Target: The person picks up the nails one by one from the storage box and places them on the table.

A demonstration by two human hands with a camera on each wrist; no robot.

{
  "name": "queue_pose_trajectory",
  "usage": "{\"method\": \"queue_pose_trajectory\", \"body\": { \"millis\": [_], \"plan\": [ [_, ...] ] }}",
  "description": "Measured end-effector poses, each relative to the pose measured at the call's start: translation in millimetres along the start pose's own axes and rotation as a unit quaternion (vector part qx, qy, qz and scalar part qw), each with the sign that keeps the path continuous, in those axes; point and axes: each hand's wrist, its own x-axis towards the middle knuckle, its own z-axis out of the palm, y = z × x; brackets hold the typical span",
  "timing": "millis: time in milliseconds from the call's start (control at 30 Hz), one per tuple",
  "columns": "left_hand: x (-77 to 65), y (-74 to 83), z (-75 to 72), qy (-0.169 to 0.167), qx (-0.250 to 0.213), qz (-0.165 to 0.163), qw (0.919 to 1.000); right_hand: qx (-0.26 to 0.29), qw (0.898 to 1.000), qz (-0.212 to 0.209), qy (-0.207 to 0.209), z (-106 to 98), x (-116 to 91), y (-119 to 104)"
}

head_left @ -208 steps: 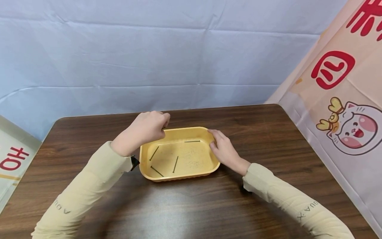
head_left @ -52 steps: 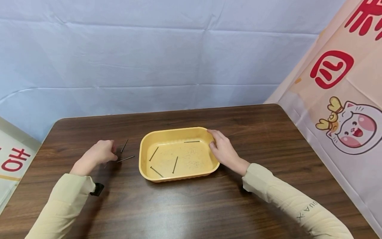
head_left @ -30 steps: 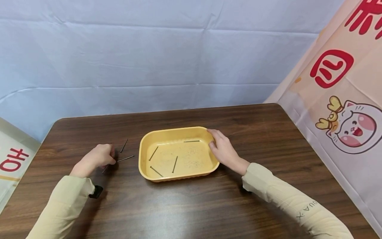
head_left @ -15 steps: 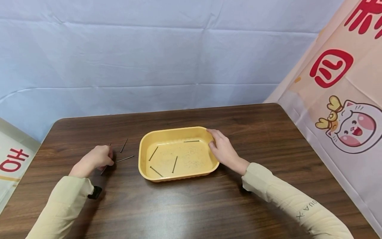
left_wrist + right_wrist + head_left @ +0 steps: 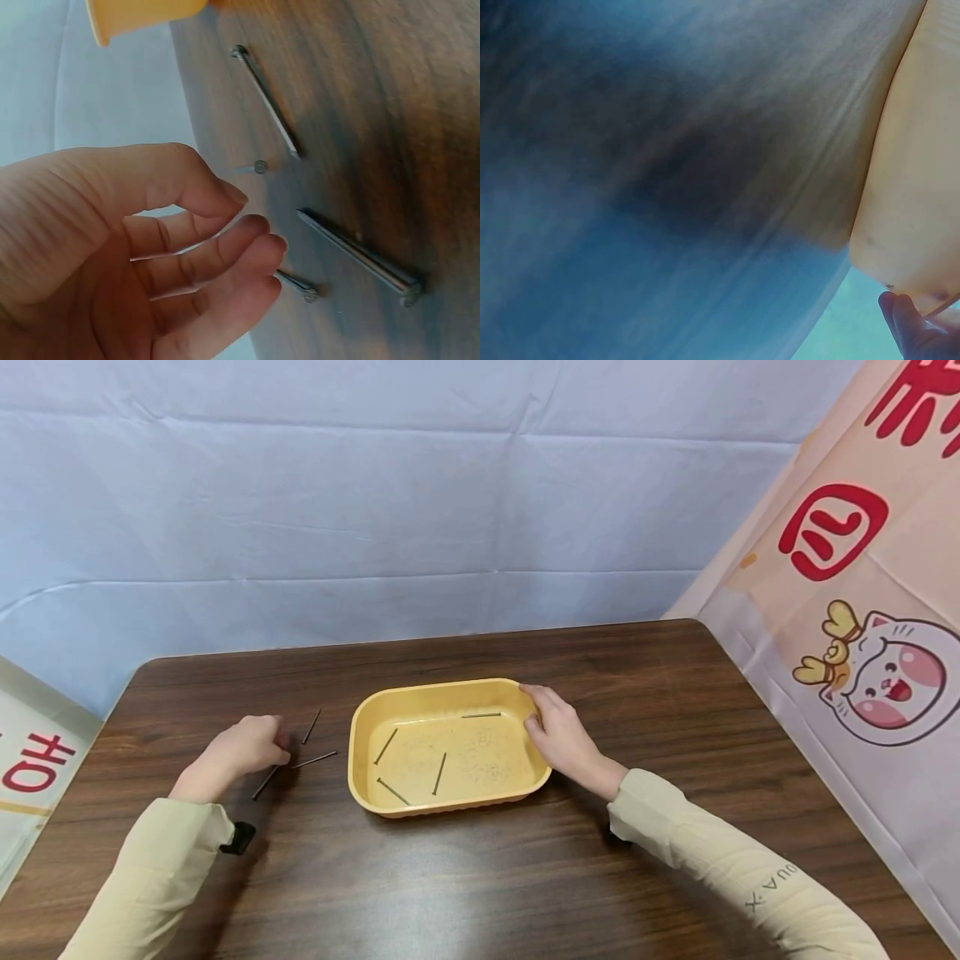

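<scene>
I'm easing my left hand (image 5: 242, 750), loosely curled and empty, off this nail (image 5: 266, 783), leaving it loose, while my right hand (image 5: 566, 742) is gripping the tray (image 5: 420, 743).

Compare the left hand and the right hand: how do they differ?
The left hand is near loose nails on the table; the right hand is at the yellow tray. The left hand shows nothing in its grasp, while the right hand holds the yellow tray. Both are bare, with pale cuffs.
</scene>
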Motion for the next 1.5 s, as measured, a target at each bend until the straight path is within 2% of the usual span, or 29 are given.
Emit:
{"method": "queue_pose_trajectory", "body": {
  "millis": [133, 567, 1500],
  "plan": [
    [1.4, 3.9, -2.5, 0.009, 0.009, 0.005, 0.9999, 0.0, 1.0, 0.001, -0.001, -0.3, -0.1, -0.3],
    [-0.3, 21.0, -9.4, 0.075, 0.029, 0.021, 0.9966, -0.002, 1.0, 0.004, -0.002, -0.4, 0.3, -0.6],
    [-4.1, 49.3, -22.5, 0.116, 0.048, 0.071, 0.9895, 0.006, 1.0, 0.011, -0.01, -0.8, 0.6, 0.5]
  ]
}}
